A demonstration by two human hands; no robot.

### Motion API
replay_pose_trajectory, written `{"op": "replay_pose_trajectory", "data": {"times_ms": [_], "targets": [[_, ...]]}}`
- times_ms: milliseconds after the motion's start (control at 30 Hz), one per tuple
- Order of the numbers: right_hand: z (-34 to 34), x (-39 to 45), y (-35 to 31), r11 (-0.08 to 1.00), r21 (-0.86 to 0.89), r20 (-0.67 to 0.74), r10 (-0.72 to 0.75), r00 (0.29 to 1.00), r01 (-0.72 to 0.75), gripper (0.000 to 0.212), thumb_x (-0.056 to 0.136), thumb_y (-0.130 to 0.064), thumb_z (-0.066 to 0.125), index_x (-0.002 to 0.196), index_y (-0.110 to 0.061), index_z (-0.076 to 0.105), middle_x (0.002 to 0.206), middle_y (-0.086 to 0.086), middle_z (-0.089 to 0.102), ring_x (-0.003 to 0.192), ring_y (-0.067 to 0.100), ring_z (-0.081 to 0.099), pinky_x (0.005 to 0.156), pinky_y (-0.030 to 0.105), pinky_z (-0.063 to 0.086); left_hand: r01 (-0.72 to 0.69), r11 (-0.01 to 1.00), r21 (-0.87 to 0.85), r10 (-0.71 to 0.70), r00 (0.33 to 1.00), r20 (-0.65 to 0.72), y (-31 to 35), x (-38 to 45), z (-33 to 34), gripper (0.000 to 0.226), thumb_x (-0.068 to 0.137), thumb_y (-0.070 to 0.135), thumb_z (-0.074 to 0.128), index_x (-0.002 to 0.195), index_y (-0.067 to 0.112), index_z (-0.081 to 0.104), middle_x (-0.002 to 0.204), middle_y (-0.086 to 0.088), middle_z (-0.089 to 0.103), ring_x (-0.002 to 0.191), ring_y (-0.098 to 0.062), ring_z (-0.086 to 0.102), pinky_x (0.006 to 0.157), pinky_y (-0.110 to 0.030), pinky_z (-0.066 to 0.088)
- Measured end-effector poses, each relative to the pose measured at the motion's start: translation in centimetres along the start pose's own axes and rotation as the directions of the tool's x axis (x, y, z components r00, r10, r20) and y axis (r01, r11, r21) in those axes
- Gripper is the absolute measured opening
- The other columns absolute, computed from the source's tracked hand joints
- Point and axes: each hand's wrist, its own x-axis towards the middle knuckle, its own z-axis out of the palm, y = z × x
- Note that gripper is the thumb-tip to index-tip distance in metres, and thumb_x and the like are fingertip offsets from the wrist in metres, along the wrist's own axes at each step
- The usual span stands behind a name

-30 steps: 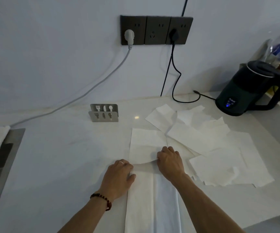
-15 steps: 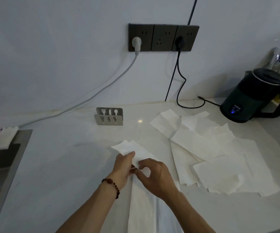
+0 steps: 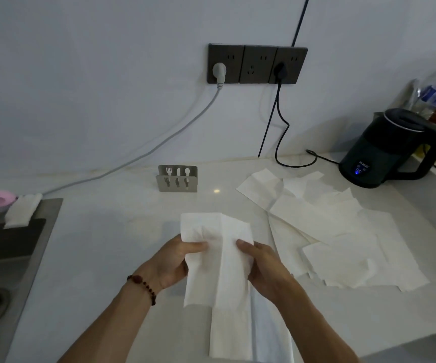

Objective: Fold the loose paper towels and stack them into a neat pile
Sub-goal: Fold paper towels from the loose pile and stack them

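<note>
White paper towel (image 3: 219, 260) hung between both hands above the counter (image 3: 101, 244) in the head camera's single view, its long axis running away from the person. The left hand (image 3: 171, 260) pinched the towel's left edge, thumb on top, and the right hand (image 3: 260, 263) gripped the right edge, both level and about equally near. A long folded strip (image 3: 227, 334) lay beneath, toward the person. The loose unfolded towels (image 3: 342, 231) sprawled to the right, nearer the right hand, which would likely fetch the next.
</note>
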Motion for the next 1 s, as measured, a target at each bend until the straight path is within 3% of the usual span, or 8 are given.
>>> {"op": "replay_pose_trajectory", "data": {"times_ms": [100, 167, 233, 400, 567, 733, 1000], "targets": [[0.0, -0.6, 1.2, 0.987, -0.137, -0.126, -0.103, 0.987, 0.085, 0.019, 0.086, -0.009, 0.068, 0.102, 0.002, 0.070, 0.101, 0.017, 0.073, 0.094, 0.035, 0.070, 0.088, 0.049, 0.055, 0.004, 0.980, 0.201, 0.024, 0.990, -0.140, -0.8, -0.6, -0.9, 0.022, 0.096, 0.007, 0.054, 0.113, 0.006, 0.068, 0.112, -0.012, 0.072, 0.103, -0.028, 0.069, 0.093, -0.045, 0.053], [0.1, -1.2, 2.2, 0.942, -0.313, -0.194, -0.187, 0.963, 0.120, 0.023, 0.085, -0.022, 0.069, 0.087, 0.001, 0.069, 0.087, 0.009, 0.073, 0.079, 0.032, 0.068, 0.074, 0.043, 0.056, 0.040, 0.923, 0.382, 0.063, 0.965, -0.254, -1.9, -0.9, -1.3, 0.016, 0.097, 0.015, 0.057, 0.106, 0.012, 0.070, 0.105, -0.007, 0.074, 0.095, -0.022, 0.071, 0.087, -0.041, 0.056], [-0.1, -1.8, 3.0, 0.891, -0.444, -0.211, -0.209, 0.955, 0.097, 0.035, 0.082, -0.033, 0.068, 0.076, 0.000, 0.060, 0.074, 0.008, 0.062, 0.068, 0.023, 0.057, 0.064, 0.038, 0.048, 0.038, 0.896, 0.442, 0.125, 0.934, -0.334, -3.2, -1.2, -1.3, 0.012, 0.096, 0.020, 0.059, 0.100, 0.016, 0.070, 0.100, -0.003, 0.075, 0.090, -0.019, 0.071, 0.081, -0.039, 0.058], [-1.2, -4.0, 5.0, 0.826, -0.564, -0.249, -0.172, 0.953, 0.002, 0.033, 0.087, -0.019, 0.064, 0.062, -0.008, 0.044, 0.060, 0.004, 0.043, 0.058, 0.017, 0.042, 0.056, 0.030, 0.037, 0.046, 0.890, 0.454, 0.104, 0.948, -0.301, -5.8, -2.2, -1.3, 0.012, 0.095, 0.021, 0.060, 0.102, 0.018, 0.070, 0.097, 0.003, 0.075, 0.089, -0.015, 0.072, 0.071, -0.031, 0.059], [-1.6, -5.4, 7.4, 0.712, -0.692, -0.341, -0.179, 0.923, -0.117, 0.034, 0.084, -0.027, 0.072, 0.060, -0.010, 0.054, 0.052, -0.002, 0.054, 0.044, 0.011, 0.052, 0.050, 0.024, 0.043, 0.104, 0.788, 0.607, 0.133, 0.934, -0.333, -7.5, -2.5, -2.1, 0.005, 0.088, 0.020, 0.069, 0.091, 0.017, 0.072, 0.089, 0.003, 0.075, 0.082, -0.015, 0.072, 0.080, -0.037, 0.059], [-1.1, -5.8, 8.5, 0.620, -0.771, -0.344, -0.209, 0.915, -0.148, 0.029, 0.093, -0.023, 0.059, 0.076, 0.000, 0.064, 0.067, 0.012, 0.066, 0.056, 0.020, 0.064, 0.062, 0.033, 0.054, 0.149, 0.735, 0.662, 0.163, 0.908, -0.385, -8.5, -2.4, -2.5, 0.014, 0.086, 0.021, 0.070, 0.089, 0.008, 0.071, 0.084, -0.003, 0.075, 0.079, -0.020, 0.071, 0.079, -0.040, 0.059], [-1.3, -5.3, 8.7, 0.555, -0.802, -0.402, -0.230, 0.887, -0.220, 0.024, 0.091, -0.031, 0.062, 0.079, -0.011, 0.067, 0.075, 0.003, 0.068, 0.070, 0.019, 0.064, 0.062, 0.026, 0.050, 0.143, 0.746, 0.650, 0.173, 0.902, -0.397, -9.3, -2.3, -2.3, 0.004, 0.088, 0.020, 0.069, 0.086, 0.016, 0.071, 0.084, 0.005, 0.073, 0.079, -0.012, 0.070, 0.071, -0.027, 0.056]]}}
